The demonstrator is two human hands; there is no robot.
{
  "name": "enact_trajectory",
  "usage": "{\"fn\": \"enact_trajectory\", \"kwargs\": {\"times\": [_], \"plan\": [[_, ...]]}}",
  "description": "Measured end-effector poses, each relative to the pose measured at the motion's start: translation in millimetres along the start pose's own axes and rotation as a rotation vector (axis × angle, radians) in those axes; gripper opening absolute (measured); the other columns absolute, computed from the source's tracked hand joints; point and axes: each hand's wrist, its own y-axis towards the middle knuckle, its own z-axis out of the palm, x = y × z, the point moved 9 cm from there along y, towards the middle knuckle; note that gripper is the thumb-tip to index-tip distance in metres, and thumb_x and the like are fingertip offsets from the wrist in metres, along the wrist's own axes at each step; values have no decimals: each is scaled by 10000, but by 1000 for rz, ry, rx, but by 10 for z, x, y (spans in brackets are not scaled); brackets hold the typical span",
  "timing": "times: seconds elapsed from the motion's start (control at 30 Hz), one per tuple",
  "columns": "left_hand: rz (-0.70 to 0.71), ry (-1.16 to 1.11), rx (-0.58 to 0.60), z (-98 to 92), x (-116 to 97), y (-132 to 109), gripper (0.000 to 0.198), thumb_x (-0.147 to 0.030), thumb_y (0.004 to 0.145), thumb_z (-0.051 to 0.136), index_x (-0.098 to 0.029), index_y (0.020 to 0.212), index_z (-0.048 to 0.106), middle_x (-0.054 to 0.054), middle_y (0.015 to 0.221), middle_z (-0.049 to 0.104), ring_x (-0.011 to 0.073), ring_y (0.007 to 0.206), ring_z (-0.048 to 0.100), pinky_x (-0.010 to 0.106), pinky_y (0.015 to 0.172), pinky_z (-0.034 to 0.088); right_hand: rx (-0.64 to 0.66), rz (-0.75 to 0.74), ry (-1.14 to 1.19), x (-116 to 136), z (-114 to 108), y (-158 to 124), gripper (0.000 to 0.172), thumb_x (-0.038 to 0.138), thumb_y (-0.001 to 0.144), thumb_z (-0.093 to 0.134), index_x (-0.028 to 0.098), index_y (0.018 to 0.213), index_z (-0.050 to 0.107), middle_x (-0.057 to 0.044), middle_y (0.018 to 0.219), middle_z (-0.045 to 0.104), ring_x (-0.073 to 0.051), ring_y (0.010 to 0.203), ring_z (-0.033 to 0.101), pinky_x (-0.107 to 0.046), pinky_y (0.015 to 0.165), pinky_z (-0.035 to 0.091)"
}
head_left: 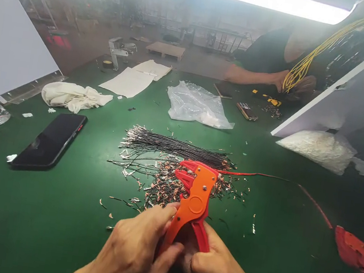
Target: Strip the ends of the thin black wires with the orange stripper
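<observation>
1. Hands sit lowest in view: your left hand and right hand are side by side, both closed around the handles of an orange wire stripper. Your left thumb lies along the left handle and your right fingers curl under the right one.
2. You hold the wire stripper upright just above the green table, with its head pointing away from you.
3. At the head, a red wire meets the tool and runs off to your right. Whether the tool bites on it cannot be told.
4. Under and just past the head lies a heap of wire scraps, and behind it a bundle of black wires laid crosswise.
5. To your left, well apart from the heap, a black phone lies flat, screen up.
6. Farther back you have a white cloth, paper sheets and a crumpled plastic bag.
7. At the far right, another person's hand holds a bunch of yellow wires.
</observation>
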Motion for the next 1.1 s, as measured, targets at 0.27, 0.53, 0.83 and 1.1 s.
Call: {"fn": "enact_trajectory", "kwargs": {"times": [0.27, 0.53, 0.83, 1.1], "plan": [[-16, -75, 74, -13, 154, 33, 294, -260, 995, 417, -127, 1256, 438, 44, 846, 594, 112, 679, 609, 204, 611, 550, 45, -31, 87, 60, 42, -37, 606, -13, 617, 568, 236, 1168, 603, -34, 1023, 697, -220, 958, 663, -400, 916, 458], [-21, 52, 9, -136, 241, 103, 356, -3, 942, 385, -121, 1260, 493, 10, 816, 469, 91, 683, 471, 169, 581, 441, 113, -52, 205, 83, 96, -67, 645, 22, 565, 526, 197, 1182, 596, -64, 1052, 697, -258, 995, 668, -456, 881, 488], [-6, -20, -130, -208, 177, 121, 249, 38, 903, 459, -89, 1094, 556, -2, 756, 430, 106, 667, 404, 225, 568, 364, 256, 122, 303, -19, 254, -133, 471, 205, 679, 591, 114, 1140, 621, -95, 828, 747, -173, 756, 711, -300, 731, 480], [15, -36, -57, -130, 110, 159, 192, 22, 867, 446, -142, 906, 537, -3, 682, 423, 136, 648, 370, 266, 544, 313, 267, 126, 289, -85, 229, -134, 389, 250, 694, 636, 131, 1064, 651, -70, 759, 742, -148, 693, 697, -239, 622, 436]]}}
